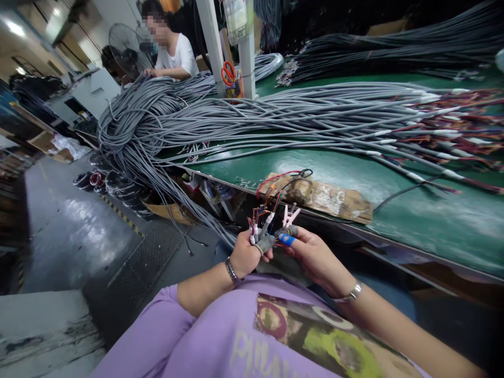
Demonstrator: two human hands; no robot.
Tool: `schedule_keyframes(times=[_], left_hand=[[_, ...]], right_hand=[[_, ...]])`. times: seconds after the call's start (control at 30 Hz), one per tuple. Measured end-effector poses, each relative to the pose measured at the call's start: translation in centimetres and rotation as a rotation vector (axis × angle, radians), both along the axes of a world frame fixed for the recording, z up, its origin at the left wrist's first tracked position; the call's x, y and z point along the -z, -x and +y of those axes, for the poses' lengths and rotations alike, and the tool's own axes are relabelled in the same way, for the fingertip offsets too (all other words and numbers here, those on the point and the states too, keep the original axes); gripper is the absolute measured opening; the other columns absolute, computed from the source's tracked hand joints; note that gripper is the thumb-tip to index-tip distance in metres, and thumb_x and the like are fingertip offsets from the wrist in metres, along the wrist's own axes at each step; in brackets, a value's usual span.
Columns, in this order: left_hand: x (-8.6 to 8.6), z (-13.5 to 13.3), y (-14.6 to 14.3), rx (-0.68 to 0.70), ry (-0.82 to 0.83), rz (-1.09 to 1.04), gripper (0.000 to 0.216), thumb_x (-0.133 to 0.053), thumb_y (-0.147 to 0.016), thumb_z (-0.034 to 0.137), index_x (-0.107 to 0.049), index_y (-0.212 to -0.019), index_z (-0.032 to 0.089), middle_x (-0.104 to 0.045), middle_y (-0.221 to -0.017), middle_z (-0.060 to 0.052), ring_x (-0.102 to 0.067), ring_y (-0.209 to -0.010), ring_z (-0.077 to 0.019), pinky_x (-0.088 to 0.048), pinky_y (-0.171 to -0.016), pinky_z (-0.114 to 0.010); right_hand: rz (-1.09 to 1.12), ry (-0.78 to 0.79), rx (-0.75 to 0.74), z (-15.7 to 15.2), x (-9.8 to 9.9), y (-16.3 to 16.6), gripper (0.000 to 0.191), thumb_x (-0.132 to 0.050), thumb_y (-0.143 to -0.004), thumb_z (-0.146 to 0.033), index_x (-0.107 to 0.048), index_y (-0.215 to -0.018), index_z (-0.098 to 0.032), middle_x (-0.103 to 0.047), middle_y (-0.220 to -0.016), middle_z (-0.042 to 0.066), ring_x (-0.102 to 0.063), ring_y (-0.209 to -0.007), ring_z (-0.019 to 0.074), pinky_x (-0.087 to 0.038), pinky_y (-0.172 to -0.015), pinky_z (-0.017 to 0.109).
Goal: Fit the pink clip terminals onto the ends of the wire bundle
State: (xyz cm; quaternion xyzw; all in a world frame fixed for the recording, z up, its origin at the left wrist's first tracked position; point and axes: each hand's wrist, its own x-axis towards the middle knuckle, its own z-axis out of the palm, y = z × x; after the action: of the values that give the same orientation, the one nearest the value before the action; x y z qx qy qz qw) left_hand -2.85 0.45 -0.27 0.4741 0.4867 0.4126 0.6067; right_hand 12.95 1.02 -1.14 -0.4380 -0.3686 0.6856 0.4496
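Note:
My left hand [249,253] is closed around a few grey cables, with a dark finger cot on its thumb. The cable ends [260,226] stick up from this fist, with white sleeves and fanned-out coloured wires with bare copper tips. Close beside it, my right hand [309,254] is pinched, blue tape around its thumb and a grey cot on a finger. Thin coloured wires show between the two hands, at the right fingertips. Just above those fingertips is a pink clip [290,216]; whether the fingers touch it I cannot tell.
A taped wooden board [334,202] lies along the edge of the green bench [394,220], with loose wires on it. Grey cables [236,123] spread across the bench and hang over its left side. Orange-handled scissors [227,72] stand by a white post. A co-worker [173,55] sits beyond.

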Motion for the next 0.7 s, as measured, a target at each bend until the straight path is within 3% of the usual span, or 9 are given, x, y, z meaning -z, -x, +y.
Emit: schedule_keyframes(times=[0.43, 0.7], left_hand=[[0.2, 0.1, -0.2, -0.095, -0.018, 0.016, 0.045, -0.068, -0.072, 0.056, -0.055, -0.065, 0.014, -0.055, -0.050, 0.002, -0.050, -0.042, -0.0075, -0.042, -0.042, -0.019], [0.1, 0.3, 0.2, -0.020, -0.017, -0.055, 0.044, -0.069, -0.073, 0.054, -0.055, -0.064, 0.013, -0.053, -0.048, 0.002, -0.047, -0.040, -0.0067, -0.040, -0.040, -0.018]], right_hand=[[0.026, 0.013, 0.033, -0.2, 0.1, 0.2, 0.029, -0.083, -0.062, -0.042, -0.068, -0.071, -0.019, -0.062, -0.069, 0.000, -0.046, -0.057, 0.0104, -0.038, -0.054, 0.025], [0.245, 0.097, 0.048, 1.0, 0.4, -1.0, 0.036, -0.069, -0.076, -0.056, -0.067, -0.078, -0.020, -0.061, -0.069, 0.002, -0.048, -0.054, 0.0123, -0.045, -0.053, 0.026]])
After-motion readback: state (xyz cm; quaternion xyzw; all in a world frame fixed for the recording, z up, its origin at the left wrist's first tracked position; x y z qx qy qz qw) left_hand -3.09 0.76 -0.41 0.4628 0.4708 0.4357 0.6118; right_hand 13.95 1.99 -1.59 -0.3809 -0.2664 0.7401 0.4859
